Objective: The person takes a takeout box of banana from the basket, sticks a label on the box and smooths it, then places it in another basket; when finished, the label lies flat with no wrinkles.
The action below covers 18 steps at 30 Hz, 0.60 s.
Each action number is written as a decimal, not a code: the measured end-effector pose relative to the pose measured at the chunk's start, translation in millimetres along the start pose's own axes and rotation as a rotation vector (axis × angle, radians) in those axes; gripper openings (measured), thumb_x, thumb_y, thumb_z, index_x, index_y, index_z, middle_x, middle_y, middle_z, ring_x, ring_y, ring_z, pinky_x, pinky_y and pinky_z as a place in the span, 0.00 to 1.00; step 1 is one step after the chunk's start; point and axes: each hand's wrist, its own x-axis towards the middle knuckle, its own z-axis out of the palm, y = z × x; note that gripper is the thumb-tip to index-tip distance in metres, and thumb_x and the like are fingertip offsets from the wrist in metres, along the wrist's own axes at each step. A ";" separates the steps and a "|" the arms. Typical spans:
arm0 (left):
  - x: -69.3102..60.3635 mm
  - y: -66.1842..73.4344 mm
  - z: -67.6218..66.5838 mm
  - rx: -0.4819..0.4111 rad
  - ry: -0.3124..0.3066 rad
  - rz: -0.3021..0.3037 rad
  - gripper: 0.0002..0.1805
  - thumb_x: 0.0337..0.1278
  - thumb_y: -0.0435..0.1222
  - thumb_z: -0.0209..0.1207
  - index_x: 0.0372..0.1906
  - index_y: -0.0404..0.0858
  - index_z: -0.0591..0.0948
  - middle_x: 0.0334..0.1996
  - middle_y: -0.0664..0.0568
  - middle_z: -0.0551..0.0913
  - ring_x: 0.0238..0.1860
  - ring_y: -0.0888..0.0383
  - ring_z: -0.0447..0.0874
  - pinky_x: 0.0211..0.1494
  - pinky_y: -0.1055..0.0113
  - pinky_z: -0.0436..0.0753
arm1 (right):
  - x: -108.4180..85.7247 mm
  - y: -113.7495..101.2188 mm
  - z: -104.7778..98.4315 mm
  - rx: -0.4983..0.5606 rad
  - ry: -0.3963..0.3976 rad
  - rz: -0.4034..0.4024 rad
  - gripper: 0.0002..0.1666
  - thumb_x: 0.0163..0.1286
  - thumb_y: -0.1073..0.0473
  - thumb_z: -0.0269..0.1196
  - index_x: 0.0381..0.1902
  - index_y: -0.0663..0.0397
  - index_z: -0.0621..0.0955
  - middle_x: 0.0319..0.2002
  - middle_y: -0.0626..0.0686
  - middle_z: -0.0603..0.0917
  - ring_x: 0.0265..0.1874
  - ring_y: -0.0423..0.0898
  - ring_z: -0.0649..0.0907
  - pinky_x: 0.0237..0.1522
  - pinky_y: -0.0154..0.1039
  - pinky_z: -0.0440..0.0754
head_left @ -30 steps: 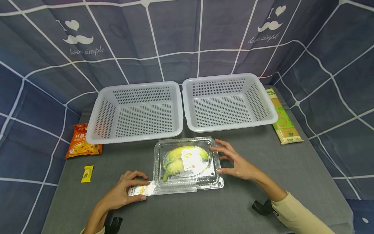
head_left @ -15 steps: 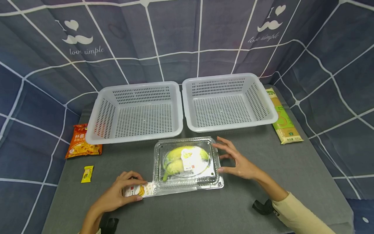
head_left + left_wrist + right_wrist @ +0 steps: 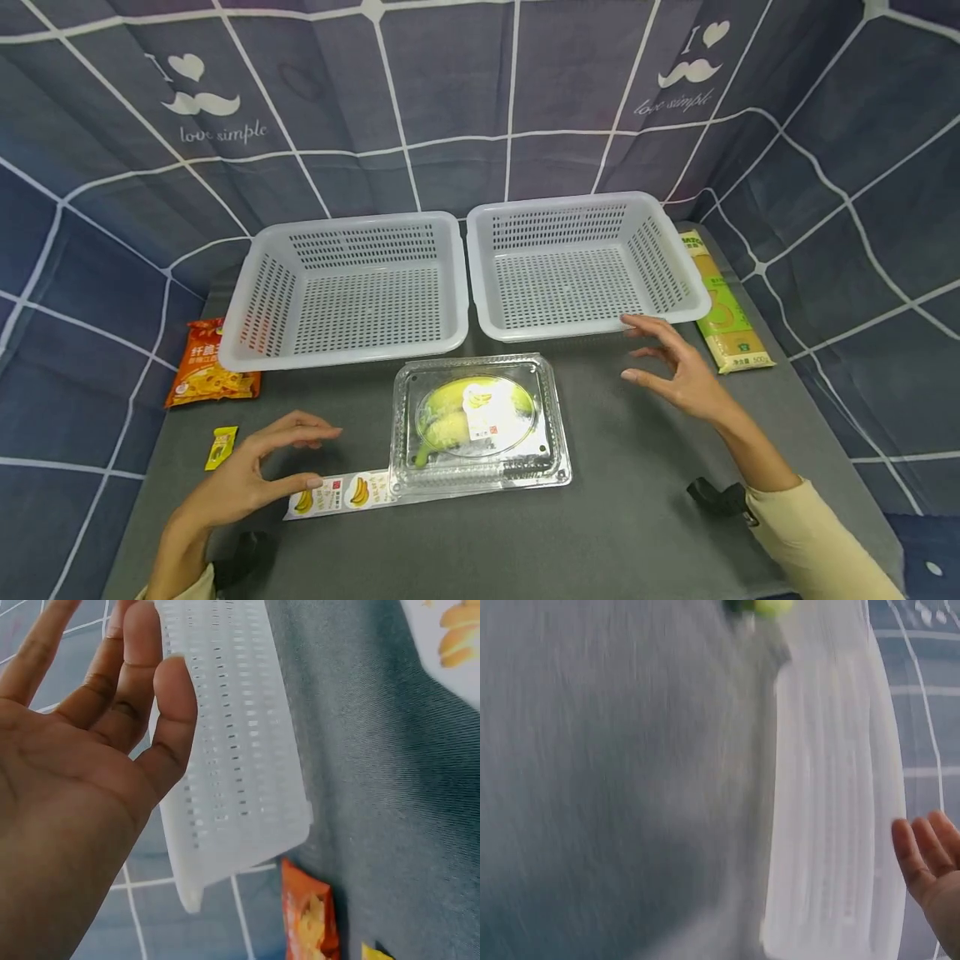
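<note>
A clear plastic clamshell box (image 3: 551,433) with yellow-green bananas (image 3: 450,425) inside and a white label on its lid lies on the grey table. From under its front left side sticks a paper strip (image 3: 341,493) printed with bananas. My left hand (image 3: 247,475), fingers extended, is over the table left of the box. In the head view its thumb tip overlaps the strip's edge; the left wrist view shows the hand (image 3: 82,757) apart from the strip (image 3: 459,645). Right of the box, near the right basket's front rim, hovers my right hand (image 3: 682,379), holding nothing.
Two white perforated baskets (image 3: 375,357) (image 3: 592,327) stand side by side behind the box. At the left lie an orange snack bag (image 3: 213,367) and a small yellow packet (image 3: 221,447). A yellow-green 500 g bag (image 3: 723,312) lies beside the right basket.
My left hand has let go of the strip and moved left; more of the strip shows. My right hand has left the box's side and moved right and back. The box has stayed in place.
</note>
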 end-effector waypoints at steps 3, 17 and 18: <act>6.3 -1.9 -1.3 -0.004 -0.008 0.027 0.33 0.43 0.19 0.68 0.61 0.33 0.77 0.54 0.44 0.78 0.47 0.61 0.76 0.48 0.71 0.75 | 4.0 8.2 -16.4 -0.086 0.097 0.030 0.46 0.51 0.83 0.67 0.69 0.68 0.66 0.65 0.66 0.66 0.63 0.36 0.68 0.54 0.25 0.73; 62.2 -4.9 13.7 -0.003 -0.176 -0.166 0.44 0.52 0.38 0.71 0.74 0.48 0.63 0.67 0.47 0.66 0.55 0.45 0.79 0.51 0.54 0.81 | 30.0 46.9 -59.4 -0.256 0.395 0.409 0.44 0.59 0.55 0.72 0.72 0.50 0.68 0.73 0.63 0.56 0.71 0.56 0.52 0.69 0.62 0.48; 66.5 -6.0 15.2 -0.008 -0.195 -0.180 0.45 0.52 0.39 0.71 0.74 0.49 0.62 0.67 0.47 0.65 0.55 0.44 0.80 0.51 0.53 0.81 | 30.8 48.1 -60.2 -0.242 0.367 0.445 0.46 0.59 0.53 0.72 0.74 0.48 0.65 0.75 0.63 0.52 0.72 0.62 0.50 0.69 0.66 0.47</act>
